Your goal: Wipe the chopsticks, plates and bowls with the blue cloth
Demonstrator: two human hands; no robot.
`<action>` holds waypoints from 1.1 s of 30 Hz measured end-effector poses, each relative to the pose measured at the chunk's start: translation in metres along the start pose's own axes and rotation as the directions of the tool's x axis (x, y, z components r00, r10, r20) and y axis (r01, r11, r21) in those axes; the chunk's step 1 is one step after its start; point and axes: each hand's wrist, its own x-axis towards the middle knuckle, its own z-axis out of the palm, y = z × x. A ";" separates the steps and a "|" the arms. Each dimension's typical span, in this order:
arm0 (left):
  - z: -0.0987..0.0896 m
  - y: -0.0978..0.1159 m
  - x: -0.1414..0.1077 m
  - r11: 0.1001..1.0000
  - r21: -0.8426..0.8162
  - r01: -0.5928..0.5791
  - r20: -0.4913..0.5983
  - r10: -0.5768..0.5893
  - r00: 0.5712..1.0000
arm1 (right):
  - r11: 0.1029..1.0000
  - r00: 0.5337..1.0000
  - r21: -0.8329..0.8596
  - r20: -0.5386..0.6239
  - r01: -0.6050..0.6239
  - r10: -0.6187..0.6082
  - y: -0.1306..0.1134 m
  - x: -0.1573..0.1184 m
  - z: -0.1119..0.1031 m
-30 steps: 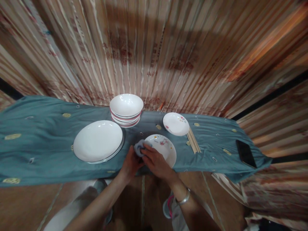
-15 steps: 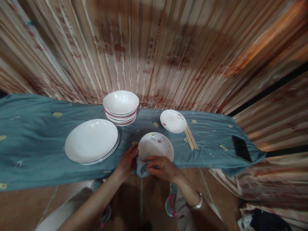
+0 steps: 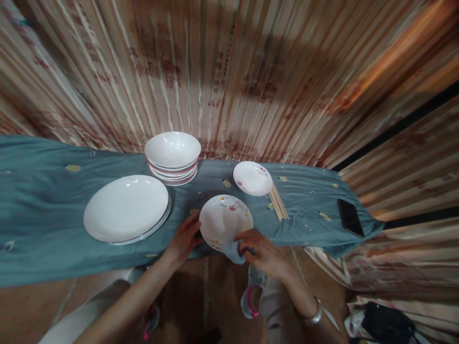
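Observation:
A white plate with a flower print [image 3: 224, 220] is tilted slightly at the front edge of the cloth-covered table. My left hand [image 3: 186, 236] grips its left rim, fingers curled at the edge. In my right hand [image 3: 260, 251] is a bunched light-blue cloth [image 3: 234, 251], pressed against the lower right rim of the plate. Part of the cloth is hidden under my fingers. Behind, a second flower-printed plate [image 3: 253, 178] rests near several wooden chopsticks [image 3: 278, 203].
Large white oval plates [image 3: 125, 208] lie stacked on the left. Behind them stands a stack of white bowls with red bands [image 3: 173, 152]. A black phone [image 3: 350, 217] lies at the right end of the teal tablecloth [image 3: 304, 200]. A patterned curtain [image 3: 201, 81] hangs behind.
My right hand has moved the cloth rightward along the plate's near rim, from its lower left to its lower right. My left hand stays at the left rim. The view has shifted slightly.

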 end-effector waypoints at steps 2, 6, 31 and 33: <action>0.000 0.000 0.001 0.999 0.027 -0.026 -0.003 0.026 1.000 | 0.999 0.999 -0.041 -0.037 0.007 -0.008 0.008 -0.001 -0.001; 0.000 -0.002 0.004 0.994 0.085 -0.076 -0.011 0.077 0.997 | 0.995 0.994 -0.102 -0.113 -0.001 -0.010 0.023 0.000 -0.003; 0.003 0.002 0.004 0.976 0.189 -0.104 0.003 0.106 0.994 | 0.912 0.853 -0.381 -0.516 -0.154 -0.072 0.039 0.054 0.013; 0.003 0.002 0.005 0.977 0.189 -0.103 0.001 0.105 0.995 | 0.907 0.852 -0.394 -0.517 -0.151 -0.083 0.038 0.055 0.014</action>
